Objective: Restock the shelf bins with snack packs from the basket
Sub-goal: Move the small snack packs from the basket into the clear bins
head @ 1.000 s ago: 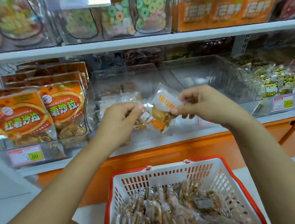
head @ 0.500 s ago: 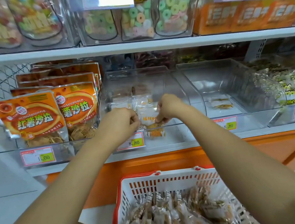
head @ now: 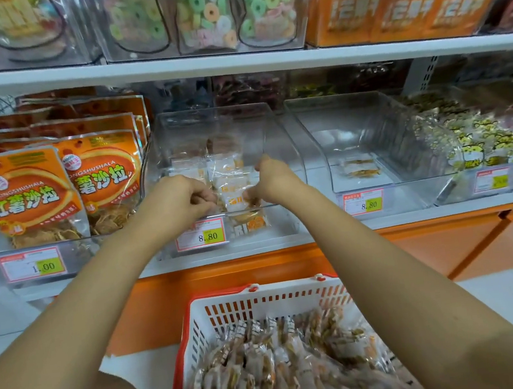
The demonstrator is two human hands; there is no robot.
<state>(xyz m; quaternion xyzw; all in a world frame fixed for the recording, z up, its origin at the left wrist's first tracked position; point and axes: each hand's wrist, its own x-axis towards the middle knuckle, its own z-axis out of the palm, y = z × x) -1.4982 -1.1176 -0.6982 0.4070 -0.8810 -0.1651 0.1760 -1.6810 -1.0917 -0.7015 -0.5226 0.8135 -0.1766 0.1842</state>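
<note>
You stand before a shop shelf [head: 233,61] lined with clear plastic bins, an orange base panel beneath it and tubs of ring candy [head: 209,17] on the tier above. The snack pack [head: 238,201] you are stocking now sits low in the front of the middle bin [head: 273,128], upright against the clear front wall, on top of the few like packs already lying there. A second ago you held it in open air in front of the bin; half a second ago it was crossing the lip; now it is down inside. Your left hand [head: 179,200] has its fingers curled in at the pack's left edge and your right hand [head: 274,181] pinches the right edge, so both appear clamped on it, with neither let go. I judge this placement all but finished: what is left is to release it and see that it stays standing. Just below the pack, the 8.80 price tag [head: 201,237] marks the bin's front. To the right, the next bin [head: 370,136] holds only a single pack [head: 359,168], so it looks like it needs filling too. To the left stand the large orange bags [head: 25,195]. Below your arms, the red-rimmed white basket [head: 261,302] is heaped with packs [head: 284,367], so most of the restocking lies ahead.
</note>
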